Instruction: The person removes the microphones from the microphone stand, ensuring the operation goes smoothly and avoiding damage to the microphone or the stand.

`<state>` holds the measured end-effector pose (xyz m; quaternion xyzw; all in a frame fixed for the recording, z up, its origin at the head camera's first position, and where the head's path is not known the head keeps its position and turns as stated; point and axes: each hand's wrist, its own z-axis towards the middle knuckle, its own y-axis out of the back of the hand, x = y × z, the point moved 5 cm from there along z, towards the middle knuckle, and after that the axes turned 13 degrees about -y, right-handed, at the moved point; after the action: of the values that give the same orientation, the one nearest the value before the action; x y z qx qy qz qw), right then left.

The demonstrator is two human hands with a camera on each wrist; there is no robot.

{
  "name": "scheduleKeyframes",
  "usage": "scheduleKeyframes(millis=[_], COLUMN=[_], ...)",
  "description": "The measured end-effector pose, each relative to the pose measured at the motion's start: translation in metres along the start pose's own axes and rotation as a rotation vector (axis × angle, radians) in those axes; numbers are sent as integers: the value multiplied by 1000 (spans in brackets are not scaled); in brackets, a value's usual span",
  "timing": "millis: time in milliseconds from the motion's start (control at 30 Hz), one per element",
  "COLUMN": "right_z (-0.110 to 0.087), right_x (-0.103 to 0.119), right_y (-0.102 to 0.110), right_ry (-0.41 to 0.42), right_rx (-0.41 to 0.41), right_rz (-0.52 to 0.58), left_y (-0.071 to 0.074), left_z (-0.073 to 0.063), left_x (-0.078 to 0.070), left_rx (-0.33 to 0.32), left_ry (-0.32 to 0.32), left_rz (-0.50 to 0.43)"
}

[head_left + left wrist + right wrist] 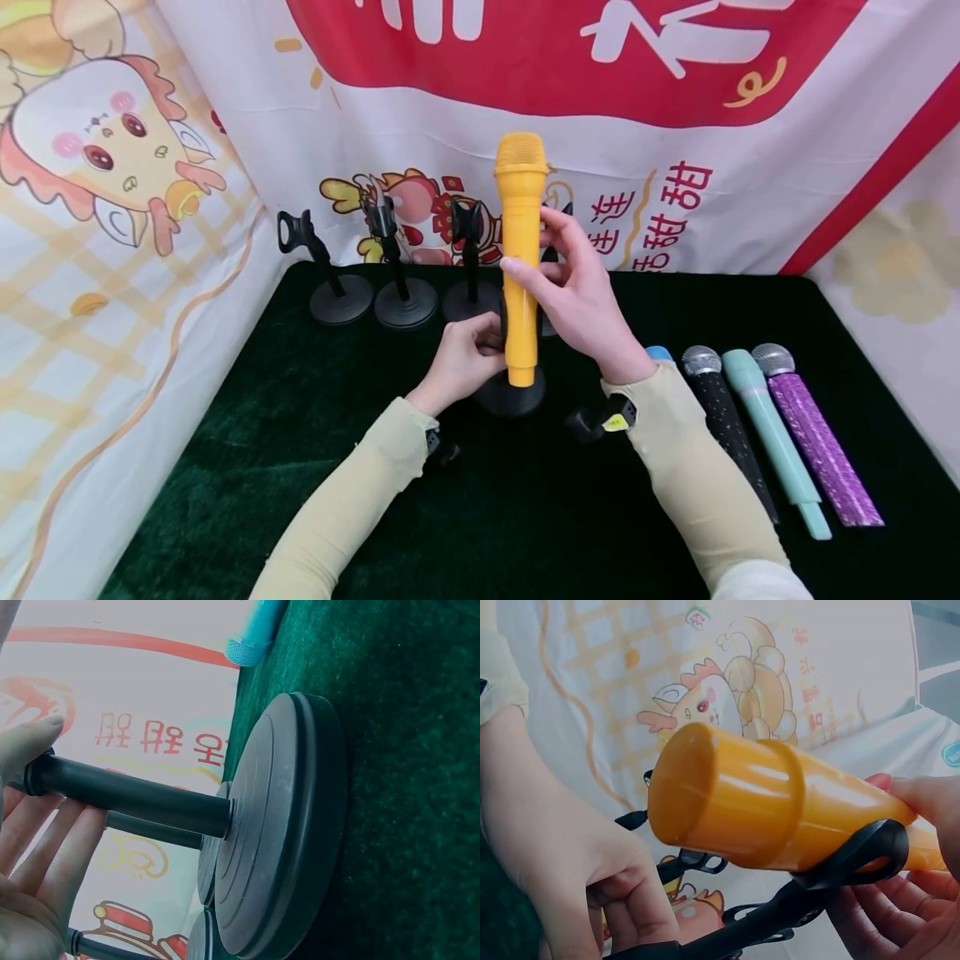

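A yellow microphone (522, 225) stands upright in the head view, mesh head up, and my right hand (588, 304) grips its body between thumb and fingers. In the right wrist view the black clip (866, 855) of a stand wraps part of the microphone's lower body. My left hand (465, 354) holds that microphone stand by its pole, thumb on one side and fingers on the other in the left wrist view. The stand's round black base (262, 825) rests on the green cloth. The microphone hides much of the pole and clip in the head view.
Behind, black stands with bare clips line the cloth's back edge, such as the leftmost stand (341, 298). At right lie a black speckled microphone (723, 417), a mint one (776, 442), a purple glittery one (821, 450) and a blue one (658, 353), mostly hidden by the right arm.
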<state>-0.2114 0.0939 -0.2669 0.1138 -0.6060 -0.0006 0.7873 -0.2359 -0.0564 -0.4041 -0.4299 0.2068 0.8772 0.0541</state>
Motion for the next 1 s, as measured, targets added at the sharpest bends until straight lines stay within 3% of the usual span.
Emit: scheduleKeyframes(millis=[633, 1000], right_z=[-15, -16], right_x=[2, 1], right_y=[5, 4], right_ry=[-69, 26], right_rx=[24, -19], right_rz=[-50, -60], left_y=[1, 0], left_z=[-2, -2], left_x=[-1, -2], left_rx=[-20, -13], left_ry=[-25, -24], left_rz=[9, 0])
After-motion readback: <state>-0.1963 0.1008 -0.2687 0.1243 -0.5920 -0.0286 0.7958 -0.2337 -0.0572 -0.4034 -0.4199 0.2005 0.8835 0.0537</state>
